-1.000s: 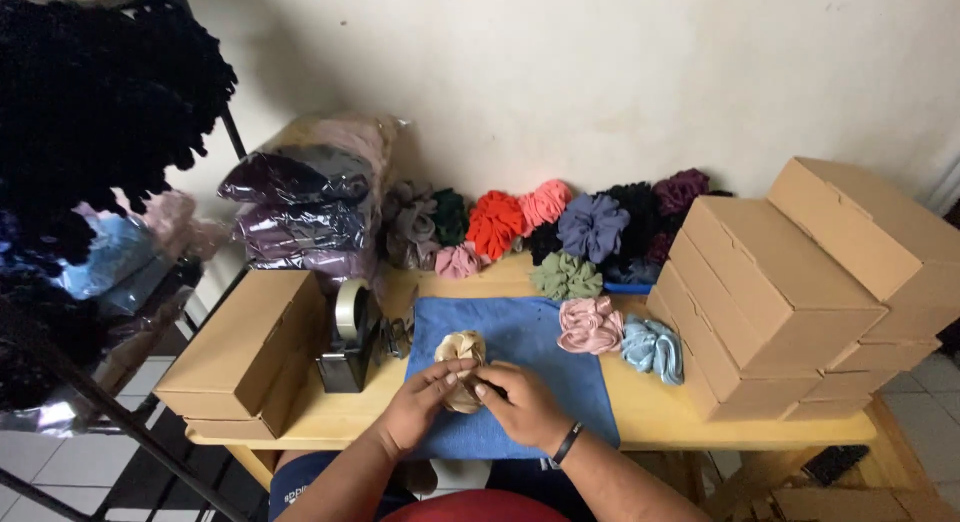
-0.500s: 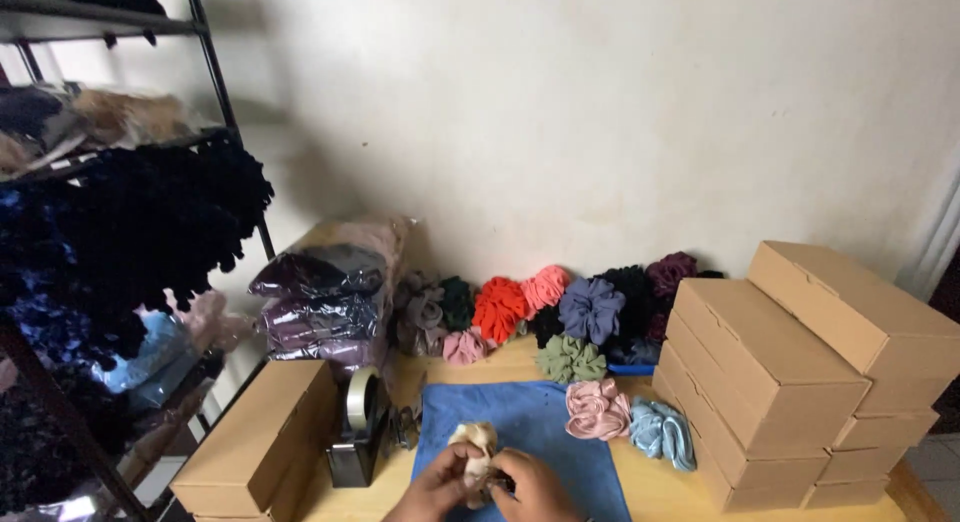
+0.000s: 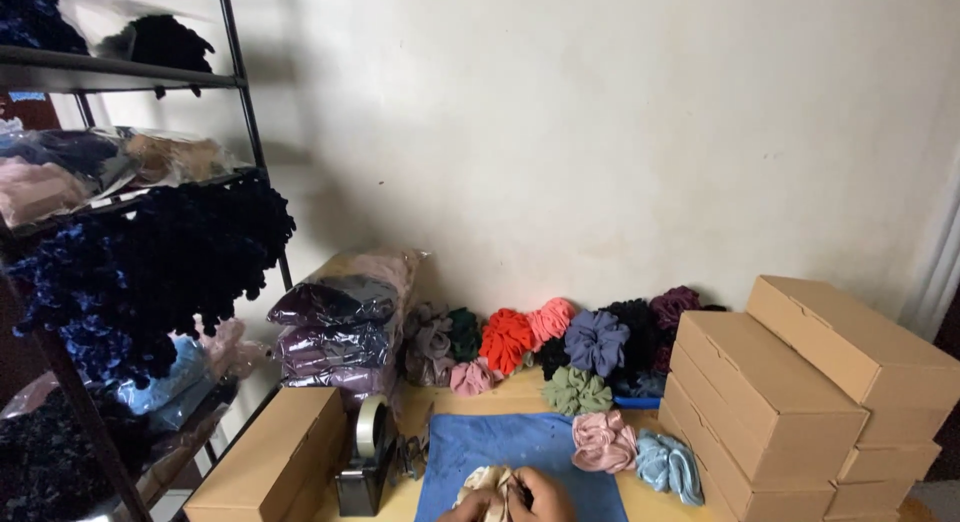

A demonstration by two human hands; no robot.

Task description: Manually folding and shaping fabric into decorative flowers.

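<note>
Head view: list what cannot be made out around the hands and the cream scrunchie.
- Left hand and right hand: cut off by the bottom edge, so the grip is unclear.
- Cream scrunchie: partly covered by the fingers.
- Blue cloth: near end out of frame.
- Tape dispenser: base cut off by the bottom edge.

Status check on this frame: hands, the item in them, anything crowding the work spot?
Left hand and right hand both pinch a cream scrunchie over the blue cloth. Tape dispenser sits left, pink scrunchie right; both clear of the hands.
</note>
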